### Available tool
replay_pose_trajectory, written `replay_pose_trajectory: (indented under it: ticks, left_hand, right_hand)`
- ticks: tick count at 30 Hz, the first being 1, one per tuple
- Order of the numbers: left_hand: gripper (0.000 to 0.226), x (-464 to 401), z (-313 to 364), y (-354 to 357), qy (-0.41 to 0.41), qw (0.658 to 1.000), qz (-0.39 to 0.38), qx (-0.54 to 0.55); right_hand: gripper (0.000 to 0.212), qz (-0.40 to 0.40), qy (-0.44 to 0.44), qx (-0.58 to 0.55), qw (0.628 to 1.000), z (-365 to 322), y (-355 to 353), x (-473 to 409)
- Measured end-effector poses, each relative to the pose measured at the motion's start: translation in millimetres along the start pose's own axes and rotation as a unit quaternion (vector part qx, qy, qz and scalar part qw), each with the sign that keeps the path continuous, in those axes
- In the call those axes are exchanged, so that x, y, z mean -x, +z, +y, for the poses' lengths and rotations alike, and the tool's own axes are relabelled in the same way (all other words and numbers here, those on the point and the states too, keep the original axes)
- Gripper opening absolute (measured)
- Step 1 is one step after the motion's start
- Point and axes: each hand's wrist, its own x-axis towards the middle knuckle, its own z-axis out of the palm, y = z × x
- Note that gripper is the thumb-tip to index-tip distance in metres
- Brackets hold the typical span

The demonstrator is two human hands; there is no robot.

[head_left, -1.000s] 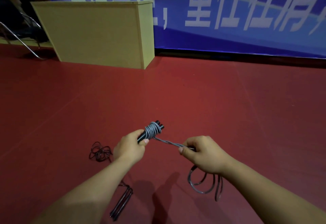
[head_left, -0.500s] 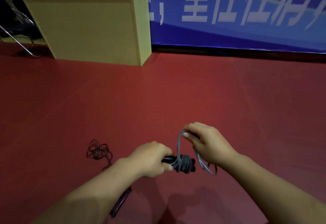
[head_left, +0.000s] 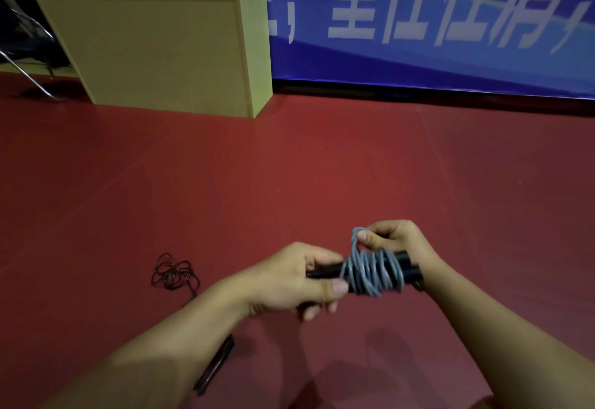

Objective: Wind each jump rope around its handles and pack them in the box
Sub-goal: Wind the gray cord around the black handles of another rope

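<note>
Left hand (head_left: 289, 283) closes its grip on black handles (head_left: 325, 271), right hand (head_left: 394, 239) pinches the grey rope (head_left: 373, 271), nearly wound; lower left, a dark rope (head_left: 174, 275) lies loose on the floor (head_left: 322, 176).

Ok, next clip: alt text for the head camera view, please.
Two bare hands hold a grey jump rope wound around its black handles: the left hand grips the handles, the right hand pinches the last loop. A second, dark jump rope lies unwound on the red floor.
</note>
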Motion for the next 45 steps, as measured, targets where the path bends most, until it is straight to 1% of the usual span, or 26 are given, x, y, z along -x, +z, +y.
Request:
replay_pose_trajectory:
  ticks: [1,2,3,5,6,7,8,9,10,12,13,15,17,19,21,22,23,26,28,31,36,42,45]
  left_hand:
    - [0.031,-1.0,1.9,-0.3,0.011,0.999,0.012,0.037]
    - [0.037,-1.7,4.2,-0.5,0.018,0.997,0.019,0.068]
    - [0.039,-2.4,4.8,0.2,0.024,0.995,0.021,0.093]
    - [0.036,-3.2,6.8,2.9,0.037,0.989,0.022,0.142]
    - [0.036,-3.6,7.1,4.4,0.043,0.984,0.027,0.171]
    - [0.038,-4.5,6.9,4.8,0.046,0.979,0.038,0.197]
    - [0.037,-5.2,7.5,4.4,0.047,0.973,0.058,0.22]
    - [0.034,-6.4,7.4,3.7,0.046,0.965,0.087,0.242]
    - [0.027,-7.2,8.2,2.4,0.039,0.958,0.124,0.257]
    - [0.012,-8.5,8.8,-0.9,0.004,0.938,0.218,0.271]
    - [0.006,-9.5,7.8,-2.8,-0.02,0.924,0.261,0.278]
    - [0.013,-10.5,2.8,-7.7,-0.064,0.901,0.319,0.289]
    - [0.019,-11.6,-3.1,-10.3,-0.091,0.893,0.347,0.271]
    - [0.019,-12.5,-9.1,-11.2,-0.101,0.9,0.362,0.221]
    - [0.019,-14.2,-13.1,-13.0,-0.107,0.902,0.379,0.177]
    - [0.019,-15.0,-14.6,-14.4,-0.111,0.901,0.388,0.16]
    - [0.017,-16.2,-15.5,-15.5,-0.113,0.9,0.395,0.146]
    - [0.013,-18.4,-17.5,-17.4,-0.117,0.899,0.41,0.103]
    - [0.01,-19.6,-20.8,-18.7,-0.119,0.899,0.416,0.073]
    - [0.01,-20.7,-26.7,-22.5,-0.117,0.895,0.428,0.038]
    - [0.007,-21.9,-31.1,-27.4,-0.108,0.882,0.458,0.001]
    - [0.007,-21.4,-34.4,-31.9,-0.101,0.874,0.475,-0.017]
    - [0.006,-20.7,-37.3,-34.6,-0.099,0.874,0.476,-0.028]
  right_hand:
    - [0.018,-0.01,0.007,-0.057,0.998,-2.6,0.9,1.3]
    - [0.015,-0.015,-0.002,-0.048,0.999,-4.1,1.2,1.2]
    - [0.017,-0.016,-0.026,-0.022,0.999,-4.0,1.5,1.0]
    - [0.031,-0.011,-0.011,0.01,1.0,-2.7,4.5,-0.9]
    - [0.03,-0.014,0.004,0.054,0.998,-0.9,4.7,-0.6]
    - [0.026,-0.027,-0.004,0.104,0.994,-1.9,6.6,-0.5]
    - [0.043,-0.041,-0.023,0.128,0.991,-0.1,8.9,-1.6]
    - [0.055,-0.055,-0.037,0.134,0.989,0.2,9.4,0.2]
    - [0.056,-0.06,-0.038,0.142,0.987,-2.2,11.3,1.5]
    - [0.044,-0.083,-0.054,0.225,0.969,-6.7,12.7,4.2]
    - [0.04,-0.097,-0.076,0.269,0.955,-9.9,13.4,7.1]
    - [0.032,-0.117,-0.117,0.34,0.926,-17.5,18.6,11.8]
    - [0.03,-0.127,-0.136,0.368,0.911,-22.4,25.3,14.8]
    - [0.025,-0.128,-0.153,0.376,0.905,-28.3,30.5,19.1]
    - [0.011,-0.13,-0.147,0.349,0.916,-34.6,31.7,21.4]
    - [0.014,-0.131,-0.131,0.331,0.925,-37.1,31.5,22.0]
    - [0.02,-0.133,-0.116,0.317,0.932,-40.3,31.5,22.9]
    - [0.024,-0.144,-0.103,0.312,0.934,-42.4,34.3,23.6]
    - [0.021,-0.142,-0.098,0.307,0.936,-40.8,36.0,23.0]
    - [0.007,-0.126,-0.076,0.306,0.941,-38.8,35.9,20.6]
    - [0.017,-0.094,-0.061,0.293,0.949,-34.9,34.1,16.7]
    - [0.035,-0.066,-0.045,0.246,0.966,-32.8,32.7,15.8]
    - [0.037,-0.071,-0.046,0.239,0.967,-33.6,32.7,17.3]
